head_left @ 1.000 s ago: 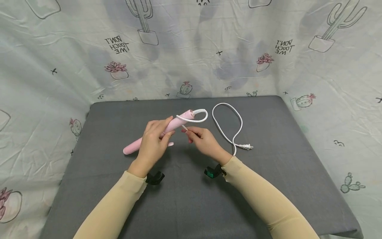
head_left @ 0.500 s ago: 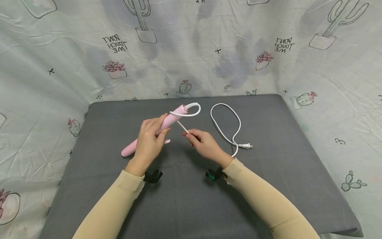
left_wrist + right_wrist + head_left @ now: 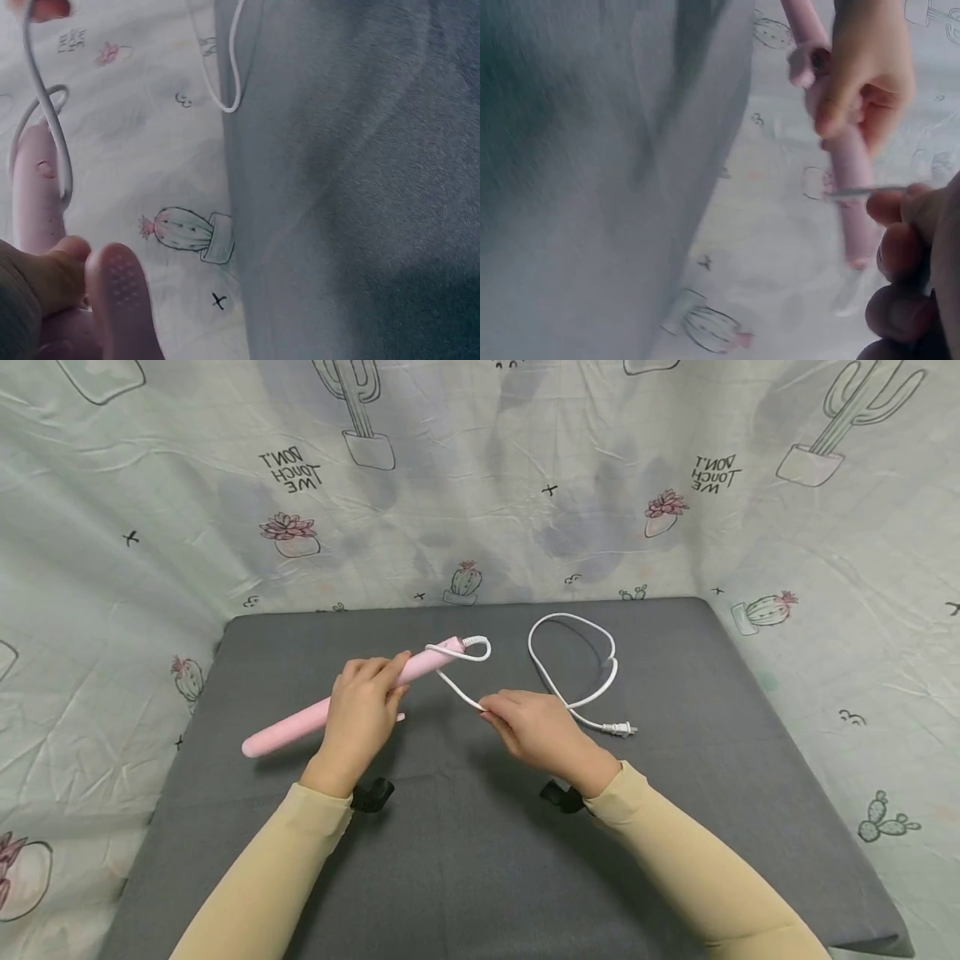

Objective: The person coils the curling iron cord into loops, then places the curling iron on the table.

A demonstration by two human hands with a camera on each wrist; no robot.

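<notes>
In the head view my left hand (image 3: 360,714) grips a pink curling iron (image 3: 285,730) by its handle, tilted with the cord end up to the right. The left wrist view shows its dotted clamp lever (image 3: 124,289) beside my thumb, and a round button (image 3: 46,169) on the handle. From the handle's end a white power cord (image 3: 457,692) bends back and crosses the handle near that end. My right hand (image 3: 543,731) pinches this cord to the right of the handle. In the right wrist view, the cord runs from my right fingertips (image 3: 885,206) across the handle.
Beyond my right hand, the rest of the cord lies in a loop (image 3: 529,639) on the grey table (image 3: 465,860). Its two-pin plug (image 3: 618,729) rests to the right. A cactus-print curtain (image 3: 510,527) hangs behind the table and along both sides.
My right hand has moved right, drawing out more cord between it and the handle. My left hand has shifted slightly left, and the iron's barrel tip now reaches farther left. The cord's loop has changed shape.
</notes>
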